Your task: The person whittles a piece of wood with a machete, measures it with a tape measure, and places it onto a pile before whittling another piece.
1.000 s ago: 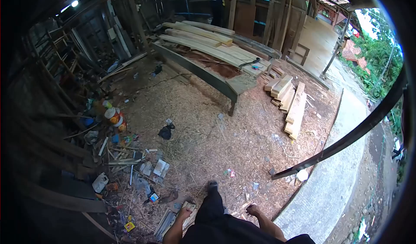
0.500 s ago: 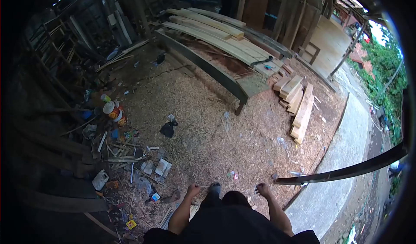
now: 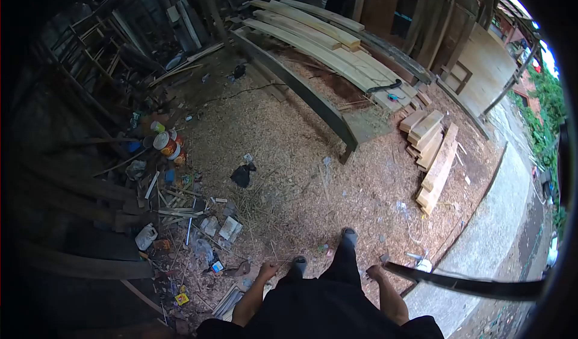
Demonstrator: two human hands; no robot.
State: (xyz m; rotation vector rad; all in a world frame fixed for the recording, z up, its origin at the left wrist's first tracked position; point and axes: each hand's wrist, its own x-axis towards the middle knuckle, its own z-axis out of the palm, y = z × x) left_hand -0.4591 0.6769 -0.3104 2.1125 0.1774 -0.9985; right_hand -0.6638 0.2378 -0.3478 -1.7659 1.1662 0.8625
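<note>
- One long bench (image 3: pixel 368 127) lies between twelve and two o'clock of mid-view, probably raised to keep stock off the shavings (image 3: pixel 301 200).
- At least four pale boards (image 3: pixel 325 53) rest lengthwise on it, likely so its length supports them; overlaps hide the exact count.
- One dark post (image 3: pixel 475 286) slants across four o'clock, its near end just beside the right hand in view; whether they touch, I cannot tell.
- Shorter timbers (image 3: pixel 439 169), at least five, lie towards three o'clock, stacked and overlapping, perhaps to save floor space.
- Tins (image 3: pixel 161 140), two or more, cluster at nine o'clock, seemingly kept aside with the scrap.
- One black bag (image 3: pixel 242 175) sits at eight o'clock.
- Two shoes (image 3: pixel 348 237), between five and six o'clock, one ahead of the other, as if in stride.
- Two hands: left hand (image 3: pixel 268 271) just past six, nearest the rearward shoe; right hand (image 3: pixel 374 271) at five. Fingers look curled, perhaps simply relaxed; how tightly, or around what, I cannot tell.
</note>
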